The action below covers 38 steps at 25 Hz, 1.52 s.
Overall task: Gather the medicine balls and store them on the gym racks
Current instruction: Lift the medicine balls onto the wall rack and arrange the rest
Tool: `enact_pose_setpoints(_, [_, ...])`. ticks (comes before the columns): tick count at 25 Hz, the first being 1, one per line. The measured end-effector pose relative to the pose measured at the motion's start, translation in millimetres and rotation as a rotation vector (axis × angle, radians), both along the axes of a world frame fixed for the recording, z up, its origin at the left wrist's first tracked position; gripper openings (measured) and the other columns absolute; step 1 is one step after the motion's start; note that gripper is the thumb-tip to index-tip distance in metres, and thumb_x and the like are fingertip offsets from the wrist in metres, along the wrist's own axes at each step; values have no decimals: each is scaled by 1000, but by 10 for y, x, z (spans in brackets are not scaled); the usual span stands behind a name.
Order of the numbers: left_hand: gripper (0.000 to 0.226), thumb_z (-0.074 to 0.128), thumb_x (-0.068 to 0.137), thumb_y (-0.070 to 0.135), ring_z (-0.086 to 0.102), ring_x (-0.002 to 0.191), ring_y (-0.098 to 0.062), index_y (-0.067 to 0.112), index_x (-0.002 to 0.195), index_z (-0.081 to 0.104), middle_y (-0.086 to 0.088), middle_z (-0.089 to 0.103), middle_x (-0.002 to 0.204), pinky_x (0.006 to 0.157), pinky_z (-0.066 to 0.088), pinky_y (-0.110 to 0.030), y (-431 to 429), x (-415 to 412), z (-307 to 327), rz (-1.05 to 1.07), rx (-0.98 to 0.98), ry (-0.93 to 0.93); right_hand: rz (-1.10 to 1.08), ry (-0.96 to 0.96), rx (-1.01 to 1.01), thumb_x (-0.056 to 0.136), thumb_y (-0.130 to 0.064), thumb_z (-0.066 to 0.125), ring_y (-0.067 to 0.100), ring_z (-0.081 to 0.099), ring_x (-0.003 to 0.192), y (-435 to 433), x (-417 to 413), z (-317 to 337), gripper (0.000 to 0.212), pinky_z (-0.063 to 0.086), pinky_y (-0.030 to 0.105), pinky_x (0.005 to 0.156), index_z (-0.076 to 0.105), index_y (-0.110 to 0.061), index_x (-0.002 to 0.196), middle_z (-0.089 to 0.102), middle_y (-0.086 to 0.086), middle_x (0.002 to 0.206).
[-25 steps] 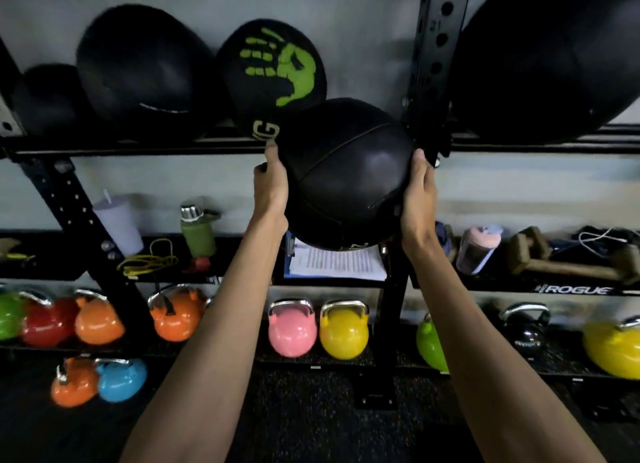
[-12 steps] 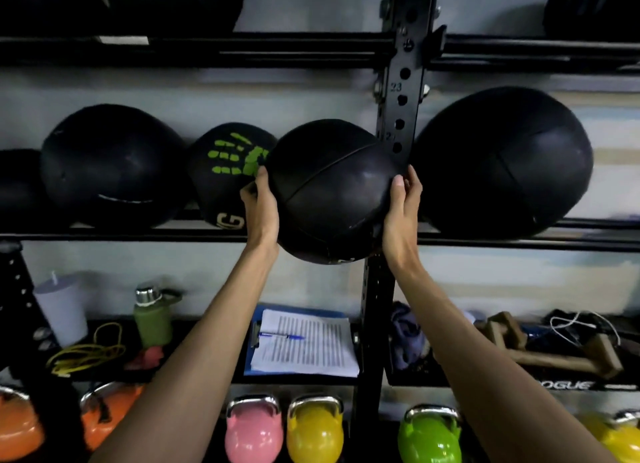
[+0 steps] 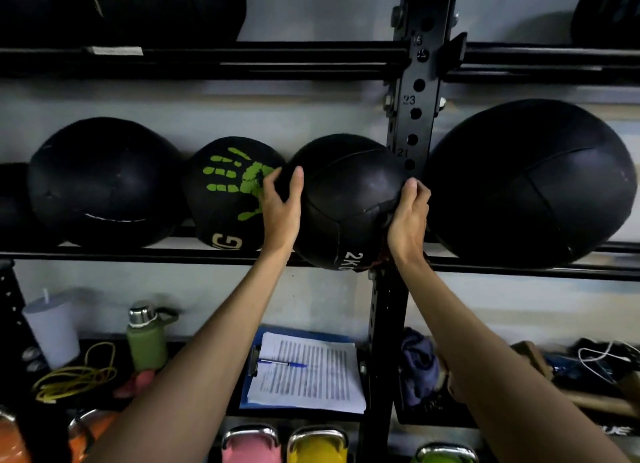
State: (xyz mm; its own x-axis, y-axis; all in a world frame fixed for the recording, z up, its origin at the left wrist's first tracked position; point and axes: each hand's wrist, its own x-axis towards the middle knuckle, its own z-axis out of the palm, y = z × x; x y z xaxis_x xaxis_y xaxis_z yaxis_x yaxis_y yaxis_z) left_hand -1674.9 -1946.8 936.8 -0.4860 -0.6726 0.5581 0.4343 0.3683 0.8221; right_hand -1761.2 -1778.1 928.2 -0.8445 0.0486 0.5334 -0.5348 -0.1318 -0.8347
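Since half a second ago you have pushed the 2 kg medicine ball back and down, so it now sits on the rails of the middle shelf with its white "2KG" print showing at its 6 o'clock.

You face the black rack, whose holed, numbered upright stands at 1 o'clock of that ball and just behind its right edge. At 3 o'clock, past the upright, lies the largest black ball on the same shelf. Far out at 9 o'clock sits another big black ball. Between that one and yours is the handprint ball, black with a green palm mark, touching or nearly touching your ball.

Your ball is the smallest of the row: matte black, slightly scuffed, sewn from panels whose seams cross near its right side.

Your left hand grasps it at 9 o'clock, thumb up on the front and fingers wrapped behind. Your right hand clasps it at 3 o'clock, thumb on top and fingers curled round the side, squeezed against the upright.

On the shelf at 6 o'clock lies a clipboard with a blue pen on its printed sheet; at 7 o'clock stands a green bottle.
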Motion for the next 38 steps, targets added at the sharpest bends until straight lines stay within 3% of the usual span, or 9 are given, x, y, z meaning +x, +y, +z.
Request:
enact_pose_setpoints(6, [66,47,89,72,37,140,-26,36,145,42,-3,41,151,116,34,-51,99,-36,-61,46,48,-6,14,-28,-7,107,-47,32,24,45,131,32,160,9,49,32,27,97,39,-22,148,44,9,145])
enact_pose_setpoints(14, [55,45,95,66,49,128,-22,36,140,47,-3,48,145,106,40,-38,195,350,28,25,189,65,0,71,76,102,-54,40,28,38,139,131,637,299,55,32,37,109,34,-31,152,37,7,151])
enact_pose_setpoints(21, [52,45,89,72,54,121,-17,38,127,53,1,55,133,108,45,-47,306,883,903,36,73,291,24,301,-66,100,-57,39,19,34,142,234,1123,1085,58,30,38,116,36,-32,152,40,0,152])
enact_pose_setpoints(27, [66,44,82,77,52,125,-18,34,131,54,1,56,135,111,42,-46,483,1166,1723,111,-22,425,59,394,-106,104,-53,36,18,32,142,401,1309,1816,54,23,31,109,31,-34,154,36,0,155])
enact_pose_setpoints(33, [59,42,82,80,47,130,-25,46,130,50,4,52,137,110,41,-53,324,1076,2403,121,-139,459,109,505,-166,104,-48,35,15,30,144,274,1129,2361,58,25,36,117,25,-29,158,34,0,157])
enact_pose_setpoints(35, [60,42,83,78,49,128,-24,42,130,51,5,54,135,110,41,-52,194,969,2667,121,-172,512,116,553,-184,101,-51,35,14,29,145,150,1033,2567,61,25,41,121,23,-31,158,32,-1,159])
enact_pose_setpoints(38, [64,41,84,77,50,126,-23,36,131,52,2,55,133,111,40,-50,-4,764,2978,110,-175,536,135,635,-163,100,-46,34,13,27,146,-20,859,2819,61,25,37,121,19,-33,159,26,-2,161])
